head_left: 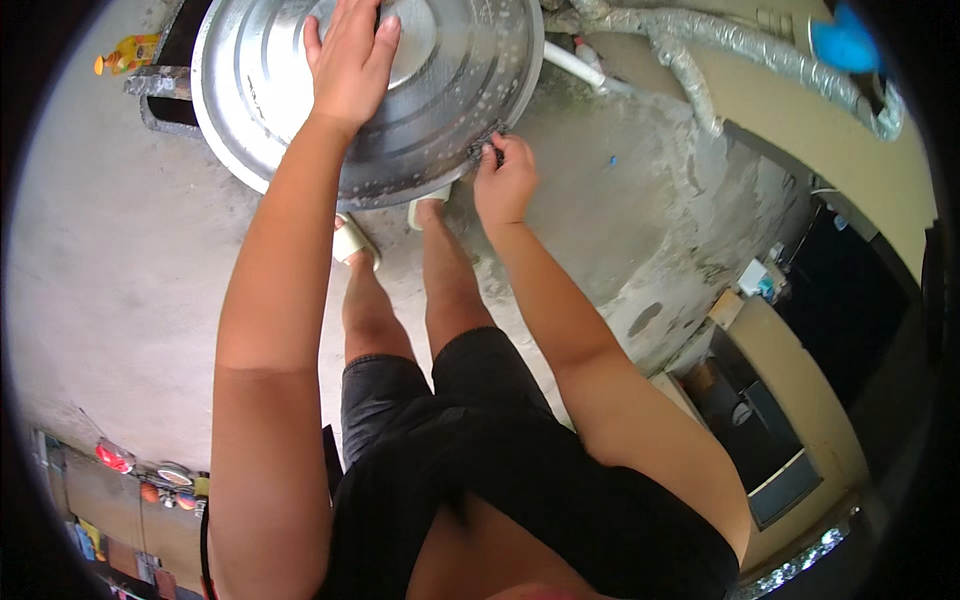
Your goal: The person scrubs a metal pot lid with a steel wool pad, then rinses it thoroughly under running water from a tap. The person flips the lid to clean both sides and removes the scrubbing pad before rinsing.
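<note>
A large round metal lid with concentric ridges (442, 112) fills the upper middle of the view, its right side dotted with pale spots or drops. My left hand (351, 71) lies with spread fingers over the lid's centre, near a dark handle that it mostly hides. At the lid's lower right rim, my right hand (508, 176) pinches a dark, curly metal scouring pad (487, 142) against the metal. What the lid rests on cannot be seen.
A yellow bottle with an orange cap (131, 55) lies at the upper left, near a dark metal frame (169, 84). A white pipe (574, 66) and foil-wrapped ducting (750, 41) run at the upper right. My feet in pale slippers (352, 240) stand on the concrete floor.
</note>
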### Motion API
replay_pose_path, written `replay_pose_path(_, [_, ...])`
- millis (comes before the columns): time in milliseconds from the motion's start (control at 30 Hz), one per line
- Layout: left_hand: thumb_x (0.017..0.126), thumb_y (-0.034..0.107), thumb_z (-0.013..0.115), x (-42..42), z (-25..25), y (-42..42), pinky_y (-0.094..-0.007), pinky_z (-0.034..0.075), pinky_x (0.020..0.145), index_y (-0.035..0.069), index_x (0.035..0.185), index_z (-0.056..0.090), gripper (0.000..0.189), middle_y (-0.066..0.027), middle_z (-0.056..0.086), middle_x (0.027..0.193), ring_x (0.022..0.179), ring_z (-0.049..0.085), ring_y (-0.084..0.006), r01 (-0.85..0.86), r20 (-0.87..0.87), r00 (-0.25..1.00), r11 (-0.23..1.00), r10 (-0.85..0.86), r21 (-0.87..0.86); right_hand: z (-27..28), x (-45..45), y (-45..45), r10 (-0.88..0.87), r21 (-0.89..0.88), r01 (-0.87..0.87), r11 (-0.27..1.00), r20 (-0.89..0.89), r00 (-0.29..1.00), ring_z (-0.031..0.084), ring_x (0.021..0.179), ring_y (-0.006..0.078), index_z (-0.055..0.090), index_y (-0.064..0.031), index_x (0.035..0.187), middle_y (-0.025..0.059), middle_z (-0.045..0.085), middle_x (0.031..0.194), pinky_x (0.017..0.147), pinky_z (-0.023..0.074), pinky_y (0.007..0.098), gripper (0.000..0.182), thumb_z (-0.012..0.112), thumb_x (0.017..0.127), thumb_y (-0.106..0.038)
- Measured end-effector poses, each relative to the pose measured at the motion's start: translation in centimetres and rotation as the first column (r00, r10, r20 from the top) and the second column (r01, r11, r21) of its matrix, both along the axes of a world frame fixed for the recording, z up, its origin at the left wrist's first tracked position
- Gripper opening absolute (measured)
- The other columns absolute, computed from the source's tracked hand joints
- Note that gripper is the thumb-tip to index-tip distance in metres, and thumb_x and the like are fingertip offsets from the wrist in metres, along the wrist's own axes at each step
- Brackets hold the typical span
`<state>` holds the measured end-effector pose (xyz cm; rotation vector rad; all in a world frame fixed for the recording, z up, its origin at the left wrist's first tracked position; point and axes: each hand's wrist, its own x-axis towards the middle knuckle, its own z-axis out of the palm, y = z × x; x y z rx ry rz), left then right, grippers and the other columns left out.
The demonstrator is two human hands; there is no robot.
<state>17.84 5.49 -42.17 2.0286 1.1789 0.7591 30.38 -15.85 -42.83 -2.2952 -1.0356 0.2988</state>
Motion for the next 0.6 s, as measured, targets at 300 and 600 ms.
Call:
replay_pose_path(300, [0.096, 0.024, 0.044, -1.4, 0.2, 1.4, -0.0383, 0.021, 0.113, 0.000, 0.134, 0.040, 0.045, -0.0229, 0.036, 0.141, 0.136, 0.030, -0.0347, 0.220, 0.216, 0.959, 0.962, -0.183, -0.160, -0.2, -9.2, -1.9, 0.165, 0.090, -0.179, 0.980, 0.138, 0.977, 0.056, 0.094, 0.0343, 0.063, -0.0048, 0.089, 0.0129, 0.062, 0.093, 0.086, 0.0416, 0.0474, 0.013, 0.066, 0.076, -0.005])
replay_pose_path(600, [0.098, 0.036, 0.040, -1.7, 0.3, 2.1, -0.0472, 0.005, 0.111, 0.017, 0.136, 0.040, 0.043, -0.0074, 0.052, 0.134, 0.130, 0.041, -0.0208, 0.217, -0.096, 0.970, 0.974, -0.223, -0.066, -0.1, -9.4, 5.3, 0.189, -0.005, -0.192, 0.981, 0.209, 0.959, 0.038, 0.134, 0.0310, 0.052, -0.0044, 0.129, 0.0174, 0.047, 0.138, 0.112, 0.0235, 0.0493, 0.042, 0.045, 0.087, -0.007])
